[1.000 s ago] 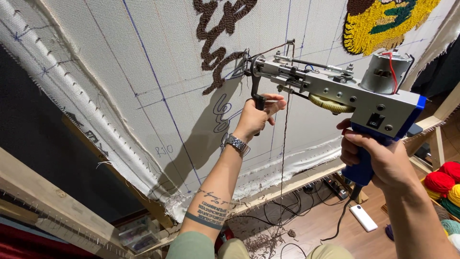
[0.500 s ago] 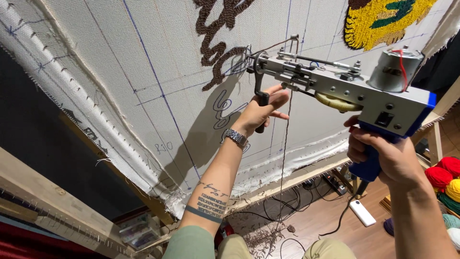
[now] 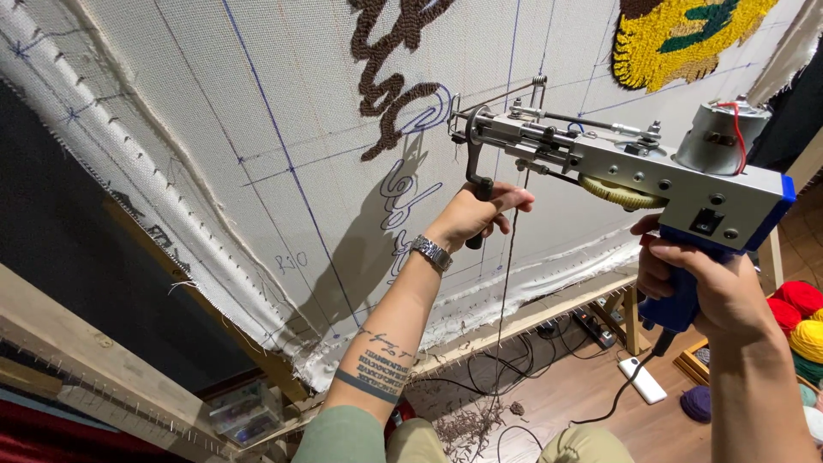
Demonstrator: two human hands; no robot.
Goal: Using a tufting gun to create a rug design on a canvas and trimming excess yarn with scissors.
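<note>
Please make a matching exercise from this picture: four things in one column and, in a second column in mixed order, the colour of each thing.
Things:
1. rear grip of the tufting gun, in the right hand
2. front handle, in the left hand
3. tufted patch, top right
4. tufted lines on the cloth

Colours:
A. brown
B. blue
C. yellow and green
D. black

Pairs: 1-B, 2-D, 3-C, 4-A

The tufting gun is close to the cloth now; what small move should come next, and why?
Probably ease the tufting gun forward until its tip meets the cloth at the brown yarn line. The left hand grips the front handle, the right hand the blue grip, and the tip sits just below the line's end, beside unfilled blue outlines.
</note>
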